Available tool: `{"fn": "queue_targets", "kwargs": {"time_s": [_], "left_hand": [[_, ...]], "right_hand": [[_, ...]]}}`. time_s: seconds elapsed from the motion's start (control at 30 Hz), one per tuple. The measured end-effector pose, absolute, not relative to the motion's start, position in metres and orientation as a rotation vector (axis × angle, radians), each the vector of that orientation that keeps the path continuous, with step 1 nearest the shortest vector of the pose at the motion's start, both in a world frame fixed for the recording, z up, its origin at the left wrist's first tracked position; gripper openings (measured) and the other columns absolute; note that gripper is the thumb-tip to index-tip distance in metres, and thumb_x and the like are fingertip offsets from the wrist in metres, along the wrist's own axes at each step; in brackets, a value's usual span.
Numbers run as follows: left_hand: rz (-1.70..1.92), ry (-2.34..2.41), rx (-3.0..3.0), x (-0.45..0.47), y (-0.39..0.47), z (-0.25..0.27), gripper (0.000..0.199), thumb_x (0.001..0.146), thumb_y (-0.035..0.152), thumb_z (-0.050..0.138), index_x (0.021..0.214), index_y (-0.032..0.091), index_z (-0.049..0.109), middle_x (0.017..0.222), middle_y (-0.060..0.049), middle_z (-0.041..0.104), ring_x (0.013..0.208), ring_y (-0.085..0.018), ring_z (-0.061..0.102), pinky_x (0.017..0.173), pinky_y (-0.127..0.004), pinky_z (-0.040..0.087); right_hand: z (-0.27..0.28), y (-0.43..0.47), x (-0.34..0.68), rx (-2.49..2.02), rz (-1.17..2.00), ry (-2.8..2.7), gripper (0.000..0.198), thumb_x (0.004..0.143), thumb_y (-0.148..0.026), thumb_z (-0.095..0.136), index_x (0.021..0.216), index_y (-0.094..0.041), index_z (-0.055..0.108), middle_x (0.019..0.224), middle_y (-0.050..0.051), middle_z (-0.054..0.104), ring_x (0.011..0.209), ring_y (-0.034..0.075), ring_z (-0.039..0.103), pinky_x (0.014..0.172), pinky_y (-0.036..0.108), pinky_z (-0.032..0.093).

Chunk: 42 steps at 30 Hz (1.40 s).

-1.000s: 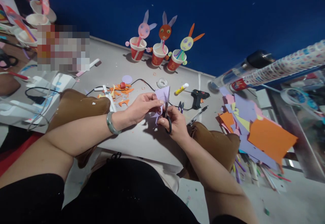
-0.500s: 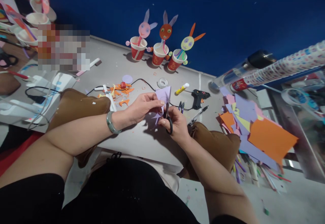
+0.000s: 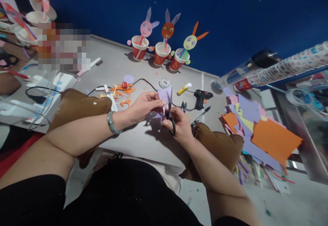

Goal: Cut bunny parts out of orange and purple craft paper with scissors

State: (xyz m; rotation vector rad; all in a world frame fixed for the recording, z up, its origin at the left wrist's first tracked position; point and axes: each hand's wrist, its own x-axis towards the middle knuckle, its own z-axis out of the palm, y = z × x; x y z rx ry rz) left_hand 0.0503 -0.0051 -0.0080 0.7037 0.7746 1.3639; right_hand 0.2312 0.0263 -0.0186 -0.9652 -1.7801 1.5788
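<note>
Between the fingers of my left hand (image 3: 145, 107) is a piece of purple paper (image 3: 164, 94), with a drawn outline faintly showing and a cut strip hanging below. My right hand (image 3: 180, 123) is closed round the handles of black scissors (image 3: 172, 123), whose blades point away from me along the paper's right edge. Left of the paper, orange paper scraps (image 3: 120, 91) and a purple paper circle (image 3: 128, 79) lie on the table. A roll of clear tape (image 3: 164, 83) sits just beyond the paper.
Three red cups with paper rabbits (image 3: 162, 53) stand along the blue wall. A black glue gun (image 3: 201, 99), a yellow glue stick (image 3: 184, 88) and a pen (image 3: 202, 115) lie right of my hands. Coloured paper (image 3: 274, 140) is heaped at the right, a power strip (image 3: 43, 96) at the left.
My right hand and the scissors have shifted very slightly, and the cut strip of purple paper hangs a little differently. My left hand stays on the paper.
</note>
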Motion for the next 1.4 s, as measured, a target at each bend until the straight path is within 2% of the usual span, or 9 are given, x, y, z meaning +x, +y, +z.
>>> {"fn": "queue_targets", "kwargs": {"time_s": [0.4,0.67,1.4], "left_hand": [[1.388,0.798,0.799,0.046,-0.003,-0.006,0.036,0.074,0.035,0.087,0.068,0.015,0.058,0.066,0.001,0.067,0.057,-0.007,0.060,0.057,-0.022,0.049],[1.423,0.856,0.897,0.042,-0.003,-0.002,0.035,0.076,0.035,0.085,0.067,0.016,0.057,0.061,0.002,0.061,0.054,-0.007,0.055,0.055,-0.022,0.045],[1.420,0.956,0.981,0.035,-0.002,-0.001,0.025,0.078,0.029,0.081,0.071,0.016,0.061,0.065,0.000,0.068,0.060,-0.009,0.061,0.060,-0.022,0.047]], "right_hand": [[-0.014,0.028,0.233,-0.973,1.552,-1.806,0.058,0.063,-0.064,0.090,0.087,-0.023,0.058,0.059,-0.007,0.056,0.051,0.010,0.048,0.051,0.026,0.039],[-0.009,0.030,0.234,-0.988,1.584,-1.800,0.061,0.058,-0.064,0.093,0.086,-0.022,0.060,0.058,-0.007,0.057,0.049,0.010,0.047,0.051,0.026,0.038],[-0.006,0.034,0.239,-0.941,1.711,-1.790,0.060,0.057,-0.061,0.095,0.087,-0.022,0.061,0.055,-0.007,0.059,0.044,0.010,0.050,0.045,0.025,0.039]]}}
